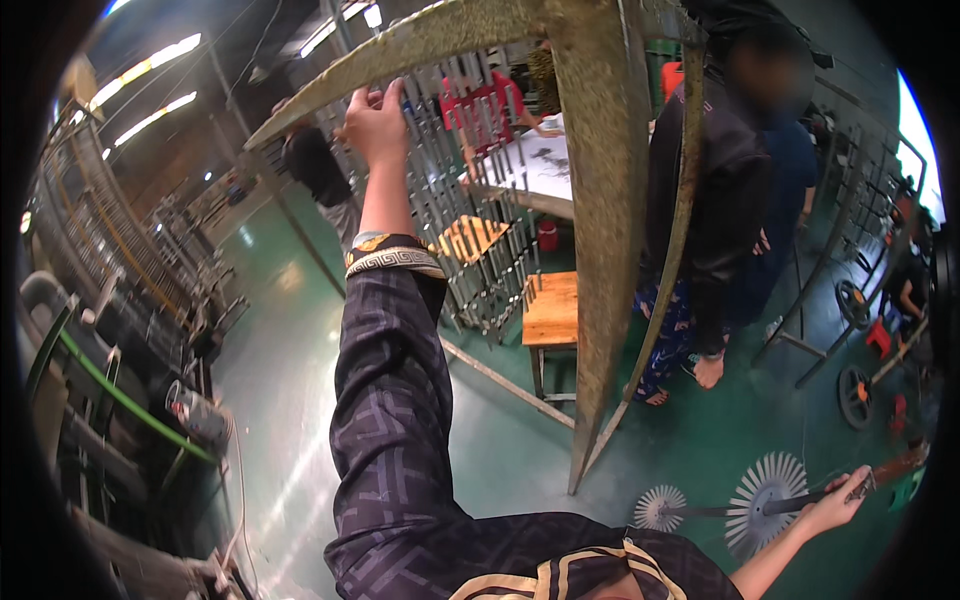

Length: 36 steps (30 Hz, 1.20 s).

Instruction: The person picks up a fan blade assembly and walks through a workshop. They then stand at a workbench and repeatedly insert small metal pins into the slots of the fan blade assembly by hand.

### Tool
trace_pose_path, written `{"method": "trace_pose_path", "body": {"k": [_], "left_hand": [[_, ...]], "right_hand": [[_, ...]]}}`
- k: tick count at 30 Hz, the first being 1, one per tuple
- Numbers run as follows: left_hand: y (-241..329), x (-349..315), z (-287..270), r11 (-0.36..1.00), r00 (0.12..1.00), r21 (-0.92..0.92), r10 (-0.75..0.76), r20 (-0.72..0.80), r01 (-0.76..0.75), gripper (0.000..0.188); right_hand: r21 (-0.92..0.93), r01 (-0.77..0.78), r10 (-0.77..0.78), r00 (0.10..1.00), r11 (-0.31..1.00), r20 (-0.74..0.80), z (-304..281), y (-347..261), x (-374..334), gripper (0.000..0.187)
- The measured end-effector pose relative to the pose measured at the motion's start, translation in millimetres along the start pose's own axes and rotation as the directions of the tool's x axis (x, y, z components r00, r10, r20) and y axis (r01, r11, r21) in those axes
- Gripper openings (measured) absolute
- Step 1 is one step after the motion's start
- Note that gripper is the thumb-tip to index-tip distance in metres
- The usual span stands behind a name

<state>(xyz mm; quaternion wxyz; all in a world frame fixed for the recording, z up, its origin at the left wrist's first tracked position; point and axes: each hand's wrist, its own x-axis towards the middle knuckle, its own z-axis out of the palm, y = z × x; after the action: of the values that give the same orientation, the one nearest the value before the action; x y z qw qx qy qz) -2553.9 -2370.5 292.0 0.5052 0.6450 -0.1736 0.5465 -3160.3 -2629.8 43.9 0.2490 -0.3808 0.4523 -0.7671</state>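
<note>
Green floor (270, 330): glossy, spread beneath everything.
Metal frame (600, 200): worn and tan-grey, looming close in front, its upper bar running across to the left.
Co-worker (715, 190): in a dark jacket, standing just beyond the frame's right side, one arm hanging down.
Grey rods (487, 285): many, upright in rows, seen beneath the upper bar.
Dark shaft (705, 511): at the lower right, bearing a larger slatted disc (760, 495) nearer the hand and a smaller slatted disc (659, 508) farther along.
Wooden stool (555, 308): orange-topped, behind the frame.
Left hand (377, 128): raised in a patterned sleeve, partly curled fingertips at the upper bar's lower edge; whether they clamp it, I cannot tell.
Right hand (838, 505): out to the right, fingers closed around the dark shaft.
</note>
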Motion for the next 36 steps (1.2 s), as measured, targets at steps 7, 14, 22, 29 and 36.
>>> {"method": "trace_pose_path", "body": {"k": [7,14,22,29,36], "left_hand": [[-15.0,30.7,45.5,0.99,0.985,-0.048,0.124,-0.123,-0.131,0.018],[-21.3,34.5,52.8,0.951,0.962,-0.198,0.204,-0.183,-0.239,0.013],[-9.8,7.5,45.2,0.832,0.988,-0.555,0.081,0.134,0.007,0.017],[-38.6,-70.6,-16.8,0.592,0.861,-0.692,-0.005,0.509,0.413,0.018],[-54.9,-141.2,-65.0,0.243,0.677,-0.77,0.371,0.635,0.589,0.019]], "right_hand": [[-0.085,0.137,-0.153,0.96,0.987,-0.233,-32.2,-33.9,-30.0,0.024],[-0.225,0.141,-0.221,0.897,0.964,-0.383,-39.9,-55.1,-67.5,0.024],[-0.199,0.139,-0.221,0.847,0.97,-0.484,-63.5,-47.1,-60.1,0.026],[-0.213,0.182,-0.264,0.844,0.96,-0.467,-58.5,-27.3,-53.5,0.023],[-0.196,0.196,-0.267,0.847,0.961,-0.459,-79.6,-21.5,-55.8,0.019]]}}
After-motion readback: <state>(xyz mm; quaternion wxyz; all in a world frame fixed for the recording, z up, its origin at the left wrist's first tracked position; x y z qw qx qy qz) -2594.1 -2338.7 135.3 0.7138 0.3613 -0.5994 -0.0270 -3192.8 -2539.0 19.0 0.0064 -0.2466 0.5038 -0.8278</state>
